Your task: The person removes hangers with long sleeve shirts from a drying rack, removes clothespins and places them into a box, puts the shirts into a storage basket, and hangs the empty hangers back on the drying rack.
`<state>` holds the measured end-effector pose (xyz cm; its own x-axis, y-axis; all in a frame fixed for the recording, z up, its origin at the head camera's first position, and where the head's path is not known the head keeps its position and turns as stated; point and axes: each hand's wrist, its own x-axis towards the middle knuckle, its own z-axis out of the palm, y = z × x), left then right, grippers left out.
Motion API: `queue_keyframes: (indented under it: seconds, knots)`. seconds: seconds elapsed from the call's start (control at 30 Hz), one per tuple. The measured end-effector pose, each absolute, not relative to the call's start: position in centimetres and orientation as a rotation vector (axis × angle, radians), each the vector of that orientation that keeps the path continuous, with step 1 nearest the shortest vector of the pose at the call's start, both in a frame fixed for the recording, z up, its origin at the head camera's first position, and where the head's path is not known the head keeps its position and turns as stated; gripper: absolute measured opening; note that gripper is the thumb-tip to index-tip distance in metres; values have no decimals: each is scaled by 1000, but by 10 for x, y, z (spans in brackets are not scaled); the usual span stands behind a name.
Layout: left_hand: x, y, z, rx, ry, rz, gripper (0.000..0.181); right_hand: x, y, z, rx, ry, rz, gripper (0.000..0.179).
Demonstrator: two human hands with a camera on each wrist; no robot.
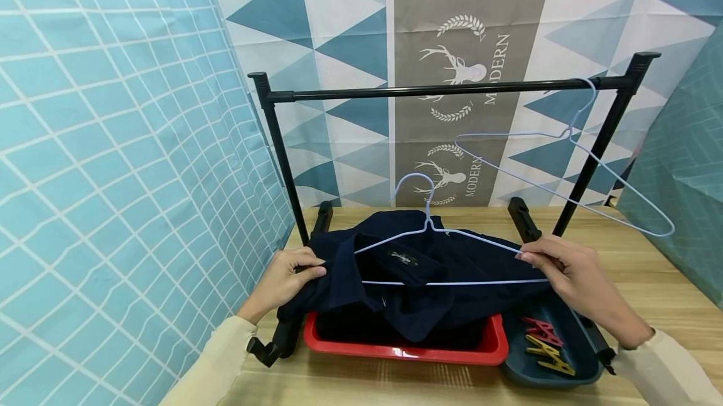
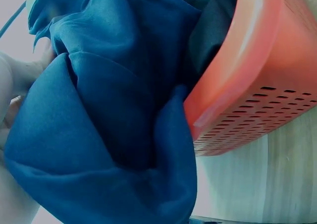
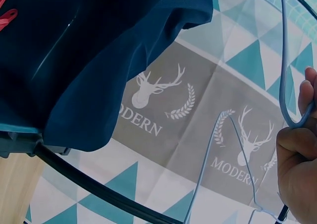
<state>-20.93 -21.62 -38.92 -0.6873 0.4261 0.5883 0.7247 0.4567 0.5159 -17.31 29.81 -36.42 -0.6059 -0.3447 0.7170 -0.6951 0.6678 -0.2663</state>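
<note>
A navy collared shirt (image 1: 415,321) lies bunched over a red basket (image 1: 407,354). My left hand (image 1: 285,280) pinches the shirt's cloth at its left side; in the left wrist view that hand (image 2: 17,80) is partly covered by the folds. With thumb and fingers my right hand (image 1: 582,283) grips the right corner of a light-blue wire hanger (image 1: 480,282). The hanger's left end goes in at the shirt's neck opening and is hidden under the cloth. Its hook points up. In the right wrist view, the bent hanger end (image 3: 284,70) sits in the fingers.
A black rack (image 1: 395,91) stands behind, a second light-blue hanger (image 1: 508,135) hanging from its bar at the right. Beside the basket, a dark blue tray (image 1: 587,371) holds red and yellow clothespins (image 1: 543,348). A blue gridded sheet (image 1: 113,142) rises at the left.
</note>
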Motion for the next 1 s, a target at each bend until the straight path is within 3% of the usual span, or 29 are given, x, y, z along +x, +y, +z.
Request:
queue_keyframes:
  seconds: [1.0]
  knots:
    - [-205,-224,-412,-880,-2626,-1037,6,-173,323,-367,634,-2250,658,32]
